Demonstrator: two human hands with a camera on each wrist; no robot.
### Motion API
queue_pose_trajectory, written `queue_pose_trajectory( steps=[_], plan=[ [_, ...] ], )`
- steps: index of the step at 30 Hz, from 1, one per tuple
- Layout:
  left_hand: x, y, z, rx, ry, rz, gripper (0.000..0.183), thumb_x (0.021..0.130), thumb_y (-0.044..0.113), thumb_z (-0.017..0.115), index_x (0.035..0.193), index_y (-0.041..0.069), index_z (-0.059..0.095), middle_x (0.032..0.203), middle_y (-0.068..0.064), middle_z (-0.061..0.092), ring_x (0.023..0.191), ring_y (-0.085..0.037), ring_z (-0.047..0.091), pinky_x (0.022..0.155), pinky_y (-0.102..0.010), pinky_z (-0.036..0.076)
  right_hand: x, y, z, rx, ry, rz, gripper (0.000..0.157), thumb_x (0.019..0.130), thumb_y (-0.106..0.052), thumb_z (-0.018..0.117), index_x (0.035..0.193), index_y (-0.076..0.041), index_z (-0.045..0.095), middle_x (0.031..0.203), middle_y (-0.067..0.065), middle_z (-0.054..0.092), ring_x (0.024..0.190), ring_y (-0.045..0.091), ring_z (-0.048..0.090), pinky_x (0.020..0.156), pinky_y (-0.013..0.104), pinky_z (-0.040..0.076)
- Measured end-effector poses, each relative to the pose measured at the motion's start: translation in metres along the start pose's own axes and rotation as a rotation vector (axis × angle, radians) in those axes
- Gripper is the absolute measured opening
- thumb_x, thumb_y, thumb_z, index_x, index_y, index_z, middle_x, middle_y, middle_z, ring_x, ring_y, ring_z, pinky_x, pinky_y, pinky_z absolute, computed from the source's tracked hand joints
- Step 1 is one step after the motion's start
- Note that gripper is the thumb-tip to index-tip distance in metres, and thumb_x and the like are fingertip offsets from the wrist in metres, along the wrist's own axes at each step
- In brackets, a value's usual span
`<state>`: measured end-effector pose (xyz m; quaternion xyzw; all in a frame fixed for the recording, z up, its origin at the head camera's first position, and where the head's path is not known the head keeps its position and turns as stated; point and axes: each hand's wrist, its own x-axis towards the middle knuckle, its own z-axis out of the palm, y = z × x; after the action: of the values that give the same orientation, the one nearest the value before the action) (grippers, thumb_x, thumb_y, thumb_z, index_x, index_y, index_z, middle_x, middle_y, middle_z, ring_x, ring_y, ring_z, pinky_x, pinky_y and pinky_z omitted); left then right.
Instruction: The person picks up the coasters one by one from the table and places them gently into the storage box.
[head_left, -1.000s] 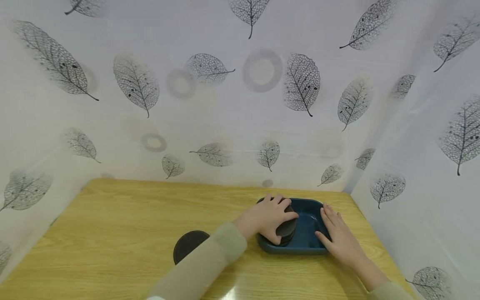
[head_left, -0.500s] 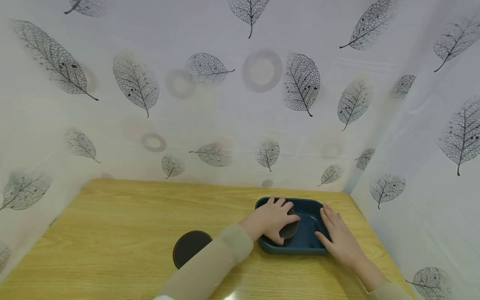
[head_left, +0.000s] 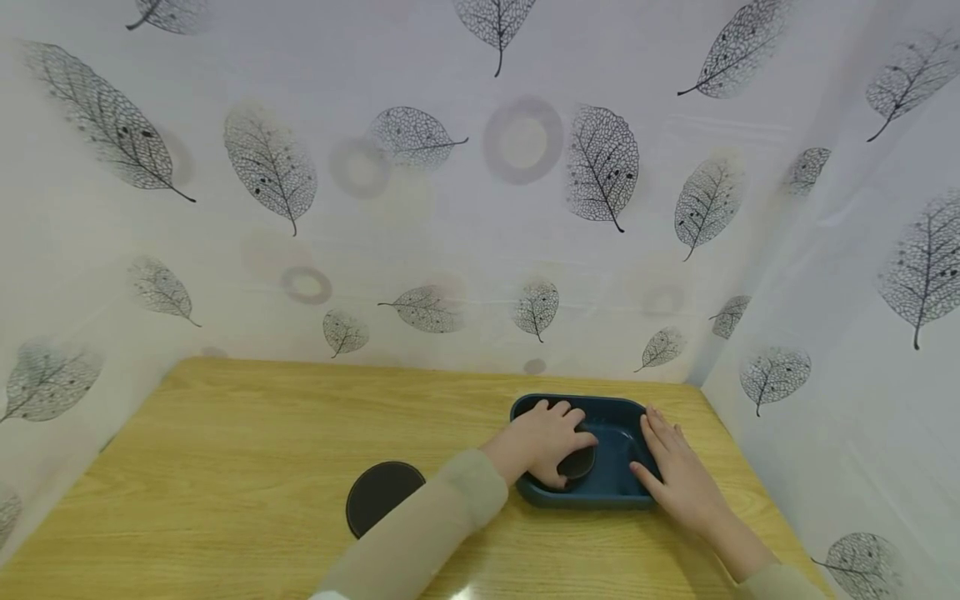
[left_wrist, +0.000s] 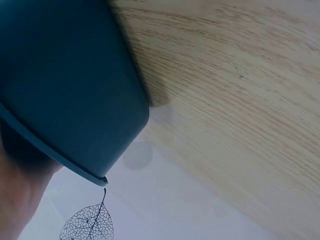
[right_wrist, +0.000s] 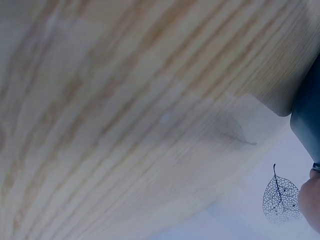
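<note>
In the head view my left hand [head_left: 546, 437] reaches down into the left half of a dark blue rectangular tray [head_left: 592, 502]. Its spread fingers and thumb grip round, black coasters [head_left: 577, 463], mostly hidden beneath the palm. My right hand [head_left: 678, 483] lies along the tray's right end, fingers straight over the rim. One more black coaster [head_left: 381, 497] lies flat on the table, partly covered by the left sleeve. The left wrist view shows the tray's outer wall [left_wrist: 75, 85] with part of the left hand [left_wrist: 17, 190] at its rim.
The wooden table [head_left: 247, 450] extends to the left of the tray. A white, leaf-printed curtain [head_left: 450, 217] rises behind the table and along its right side, close to the tray.
My left hand has shifted slightly right and sunk lower into the tray with the coasters. The right hand and the tray have stayed in place.
</note>
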<state>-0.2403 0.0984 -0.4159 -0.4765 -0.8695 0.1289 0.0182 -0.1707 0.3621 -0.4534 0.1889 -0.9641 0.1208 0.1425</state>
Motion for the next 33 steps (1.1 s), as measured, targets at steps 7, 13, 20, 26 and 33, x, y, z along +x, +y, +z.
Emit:
queue_pose_trajectory(
  steps=[7, 13, 20, 26, 33],
  plan=[
    [-0.002, -0.001, 0.002, 0.005, 0.007, -0.003, 0.075, 0.093, 0.067, 0.067, 0.16, 0.043, 0.042, 0.158, 0.003, 0.047, 0.144, -0.019, 0.047, 0.114, -0.04, 0.047, -0.001, 0.002, 0.001, -0.001, -0.004, 0.0, 0.075, 0.103, -0.028, 0.068, 0.158, 0.012, 0.039, 0.169, 0.031, 0.031, 0.167, 0.017, 0.007, 0.131, 0.021, -0.009],
    [-0.007, -0.001, 0.001, -0.004, 0.025, 0.007, 0.071, 0.096, 0.065, 0.065, 0.159, 0.041, 0.044, 0.158, 0.002, 0.048, 0.145, -0.019, 0.047, 0.113, -0.039, 0.047, -0.003, 0.001, 0.001, -0.004, -0.005, -0.003, 0.075, 0.102, -0.029, 0.068, 0.157, 0.014, 0.039, 0.169, 0.031, 0.032, 0.168, 0.02, 0.008, 0.127, 0.016, -0.011],
    [-0.013, -0.005, -0.001, -0.011, 0.058, -0.001, 0.07, 0.097, 0.063, 0.064, 0.16, 0.04, 0.044, 0.16, 0.001, 0.047, 0.145, -0.019, 0.047, 0.115, -0.038, 0.045, -0.002, 0.002, 0.002, -0.005, 0.004, -0.006, 0.075, 0.102, -0.028, 0.069, 0.156, 0.014, 0.04, 0.167, 0.032, 0.034, 0.164, 0.036, 0.023, 0.128, 0.016, -0.011],
    [-0.025, -0.011, -0.004, -0.021, 0.062, -0.006, 0.07, 0.099, 0.062, 0.062, 0.161, 0.038, 0.042, 0.163, 0.0, 0.045, 0.148, -0.02, 0.045, 0.118, -0.04, 0.043, 0.0, 0.001, 0.002, -0.001, 0.012, -0.015, 0.075, 0.101, -0.027, 0.069, 0.156, 0.014, 0.04, 0.167, 0.033, 0.034, 0.166, 0.03, 0.016, 0.128, 0.015, -0.011],
    [-0.042, -0.019, -0.005, -0.079, 0.105, -0.02, 0.068, 0.1, 0.058, 0.062, 0.161, 0.035, 0.043, 0.163, -0.002, 0.044, 0.151, -0.022, 0.043, 0.121, -0.043, 0.042, 0.0, 0.002, 0.0, 0.004, 0.002, -0.016, 0.076, 0.102, -0.028, 0.069, 0.157, 0.013, 0.038, 0.169, 0.032, 0.03, 0.164, 0.003, -0.003, 0.13, 0.019, -0.009]
  ],
)
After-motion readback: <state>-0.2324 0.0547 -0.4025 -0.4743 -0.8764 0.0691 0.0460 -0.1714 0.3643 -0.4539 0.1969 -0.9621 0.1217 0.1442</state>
